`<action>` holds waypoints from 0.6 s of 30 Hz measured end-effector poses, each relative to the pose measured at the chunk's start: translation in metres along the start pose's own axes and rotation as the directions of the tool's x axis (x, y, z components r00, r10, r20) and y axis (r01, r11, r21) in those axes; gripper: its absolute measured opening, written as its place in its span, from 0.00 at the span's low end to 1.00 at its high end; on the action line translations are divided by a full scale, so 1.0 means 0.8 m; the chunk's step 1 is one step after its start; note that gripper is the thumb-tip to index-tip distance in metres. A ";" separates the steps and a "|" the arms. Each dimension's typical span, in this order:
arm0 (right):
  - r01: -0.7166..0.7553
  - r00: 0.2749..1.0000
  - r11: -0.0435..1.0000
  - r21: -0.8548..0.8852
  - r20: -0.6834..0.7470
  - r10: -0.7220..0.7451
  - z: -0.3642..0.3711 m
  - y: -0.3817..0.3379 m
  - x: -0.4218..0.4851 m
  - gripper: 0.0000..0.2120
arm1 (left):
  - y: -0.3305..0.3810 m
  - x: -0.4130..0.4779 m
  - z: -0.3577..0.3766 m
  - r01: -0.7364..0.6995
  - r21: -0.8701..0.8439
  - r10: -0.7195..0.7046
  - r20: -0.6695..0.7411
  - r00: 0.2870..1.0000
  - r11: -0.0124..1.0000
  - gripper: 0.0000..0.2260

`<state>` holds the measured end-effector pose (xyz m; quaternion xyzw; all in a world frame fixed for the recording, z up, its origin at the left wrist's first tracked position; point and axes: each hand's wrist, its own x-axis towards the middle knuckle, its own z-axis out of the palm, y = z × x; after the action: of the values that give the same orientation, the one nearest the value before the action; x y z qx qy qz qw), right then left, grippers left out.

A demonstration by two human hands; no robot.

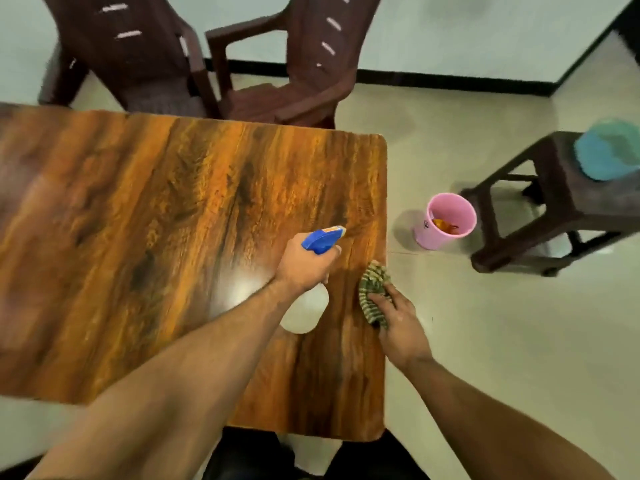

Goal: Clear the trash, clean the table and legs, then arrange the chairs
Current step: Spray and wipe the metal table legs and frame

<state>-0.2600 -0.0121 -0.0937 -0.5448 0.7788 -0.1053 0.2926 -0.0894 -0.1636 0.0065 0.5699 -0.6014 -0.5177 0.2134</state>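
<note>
Glossy wood-grain table [156, 216], striped woven cloth [372, 289], smooth pink plastic bucket [446, 220].

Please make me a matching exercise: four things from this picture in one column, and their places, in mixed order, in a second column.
Things:
1. spray bottle
2. striped cloth
3. pink bucket
4. blue cloth

Places:
A. on the stool
B. in the left hand
C. on the floor, between table and stool
D. held by the right hand, on the table

Pairs: 1-B, 2-D, 3-C, 4-A
</note>
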 end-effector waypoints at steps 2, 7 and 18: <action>0.162 0.986 0.982 -0.096 0.046 -0.158 -0.007 0.004 0.010 0.26 | 0.003 -0.012 0.014 0.047 -0.046 -0.051 -0.084 0.995 0.998 0.12; 0.429 0.898 0.858 -0.282 0.239 -0.371 -0.003 0.003 0.008 0.25 | -0.005 -0.069 0.016 0.129 -0.152 -0.174 -0.342 0.923 0.980 0.14; 0.963 0.268 0.194 -0.186 0.597 -0.756 0.003 0.027 -0.016 0.26 | -0.088 -0.256 0.115 0.114 -0.503 -0.509 -0.788 0.346 0.857 0.14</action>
<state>-0.2726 0.0082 -0.1018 -0.9544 0.2428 0.0684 0.1597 -0.0811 0.0702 -0.0206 0.8120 -0.1601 -0.2596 0.4976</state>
